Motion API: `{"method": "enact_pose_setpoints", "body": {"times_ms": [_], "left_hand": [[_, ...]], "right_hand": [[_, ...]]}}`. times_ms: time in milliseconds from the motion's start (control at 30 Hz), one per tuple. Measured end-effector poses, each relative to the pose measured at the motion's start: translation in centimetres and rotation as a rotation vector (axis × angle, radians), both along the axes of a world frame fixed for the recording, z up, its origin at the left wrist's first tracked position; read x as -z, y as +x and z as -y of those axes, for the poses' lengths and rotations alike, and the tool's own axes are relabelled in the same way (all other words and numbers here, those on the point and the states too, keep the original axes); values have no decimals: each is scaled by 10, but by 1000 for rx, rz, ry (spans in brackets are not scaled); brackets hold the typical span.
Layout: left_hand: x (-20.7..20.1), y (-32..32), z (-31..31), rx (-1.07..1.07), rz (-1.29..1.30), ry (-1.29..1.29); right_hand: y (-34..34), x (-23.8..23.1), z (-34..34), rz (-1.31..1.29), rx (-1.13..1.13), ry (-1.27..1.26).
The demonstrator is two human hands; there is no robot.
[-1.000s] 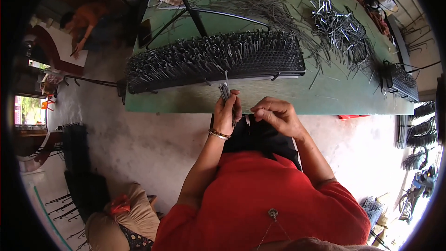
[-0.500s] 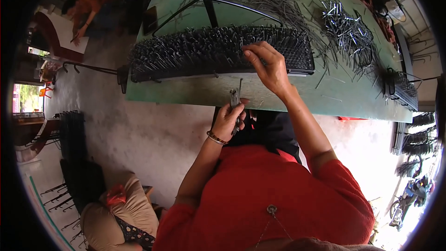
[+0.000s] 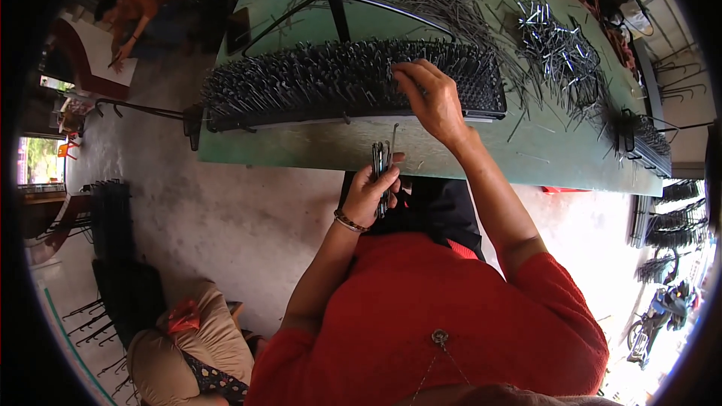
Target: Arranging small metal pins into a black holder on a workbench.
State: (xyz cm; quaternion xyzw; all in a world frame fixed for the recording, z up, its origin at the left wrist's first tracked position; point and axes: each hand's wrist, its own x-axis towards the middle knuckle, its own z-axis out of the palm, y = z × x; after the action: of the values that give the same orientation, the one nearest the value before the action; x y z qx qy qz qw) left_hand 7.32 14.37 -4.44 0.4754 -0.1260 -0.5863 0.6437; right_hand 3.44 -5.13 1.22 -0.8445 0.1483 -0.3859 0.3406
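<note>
My left hand [image 3: 374,192] is closed round a bundle of thin dark metal rods [image 3: 380,158], held upright just in front of the table edge. One rod with a small bent tip stands a little higher than the others. My right hand [image 3: 435,98] is over a long black rack [image 3: 278,121], its thumb and fingertips pinched together among the rods there. What the fingertips grip is too small to make out. The rack is densely filled with thin metal rods [image 3: 301,79] that stand up from its perforated top; its right end shows bare holes.
Loose rods [image 3: 444,4] lie scattered over the green table [image 3: 301,146], with a shinier heap [image 3: 560,49] at the right. A black frame [image 3: 337,7] rises behind the rack. A second rack [image 3: 643,139] stands at the right edge. Someone in orange [image 3: 143,11] works at the far left; another person [image 3: 195,338] sits at the lower left.
My right hand stays over the rack, its fingers drawn closer together. The bundle in my left hand has tilted slightly, its tallest rod now further right.
</note>
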Motion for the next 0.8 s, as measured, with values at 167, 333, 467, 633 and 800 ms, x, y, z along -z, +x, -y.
{"method": "enact_pose_setpoints", "body": {"times_ms": [167,333,467,633,800], "left_hand": [[3,-2,-1,-39,-17,5],[5,0,-3,-55,5,4],[9,-1,-3,-84,-13,3],[6,-1,-4,-102,-35,-21],[7,-1,-6,-128,-42,-26]], "right_hand": [[-6,4,-8,6,47,38],[-4,9,-17,-13,-25,-82],[6,9,-12,-69,-57,-241],[14,6,-11,-123,-24,-231],[13,11,-16,-94,8,-290]]}}
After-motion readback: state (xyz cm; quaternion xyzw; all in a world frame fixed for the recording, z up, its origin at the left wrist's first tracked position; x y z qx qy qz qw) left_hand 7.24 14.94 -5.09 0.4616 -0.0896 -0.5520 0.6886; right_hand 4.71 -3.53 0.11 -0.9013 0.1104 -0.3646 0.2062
